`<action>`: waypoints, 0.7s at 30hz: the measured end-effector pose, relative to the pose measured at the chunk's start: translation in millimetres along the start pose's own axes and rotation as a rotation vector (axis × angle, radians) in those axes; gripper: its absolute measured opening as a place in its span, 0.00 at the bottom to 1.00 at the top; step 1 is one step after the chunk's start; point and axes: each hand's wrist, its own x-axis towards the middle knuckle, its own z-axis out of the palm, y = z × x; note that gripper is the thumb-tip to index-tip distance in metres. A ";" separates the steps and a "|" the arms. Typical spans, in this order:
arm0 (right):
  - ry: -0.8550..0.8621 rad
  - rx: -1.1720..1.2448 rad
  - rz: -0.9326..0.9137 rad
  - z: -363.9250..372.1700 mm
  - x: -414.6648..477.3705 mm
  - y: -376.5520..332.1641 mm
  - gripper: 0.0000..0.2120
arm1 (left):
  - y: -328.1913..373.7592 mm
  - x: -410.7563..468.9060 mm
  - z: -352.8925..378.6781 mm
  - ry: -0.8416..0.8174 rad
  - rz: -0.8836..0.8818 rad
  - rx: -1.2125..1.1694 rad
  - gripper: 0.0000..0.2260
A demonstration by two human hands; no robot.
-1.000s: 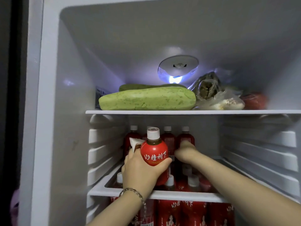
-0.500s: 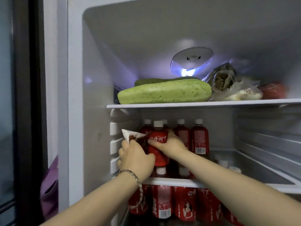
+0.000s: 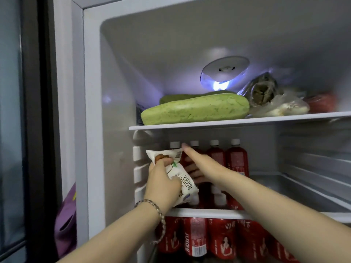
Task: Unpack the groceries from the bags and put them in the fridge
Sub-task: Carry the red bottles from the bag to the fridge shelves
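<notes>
My left hand [image 3: 163, 182], with a bracelet on the wrist, grips a white soft milk pouch [image 3: 185, 184] in front of the fridge's middle shelf [image 3: 207, 213]. My right hand [image 3: 201, 164] reaches in beside it with fingers stretched out, touching the red juice bottles [image 3: 236, 162] that stand in a row on that shelf. Several more red bottles [image 3: 222, 242] stand on the level below.
On the top shelf [image 3: 237, 121] lie a long green gourd [image 3: 195, 109], clear bags of food [image 3: 275, 103] and something red at the right. The fridge's left wall [image 3: 114, 149] is close to my left hand. A purple bag [image 3: 65, 223] hangs outside at the left.
The red bottle from my left hand now stands in the row. My right hand has let it go and opened. The white pouch in my left hand has come into full view.
</notes>
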 end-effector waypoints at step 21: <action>0.308 -1.452 0.268 -173.0 -42.5 60.3 0.30 | 9.3 -9.3 99.7 -0.364 0.309 0.258 0.15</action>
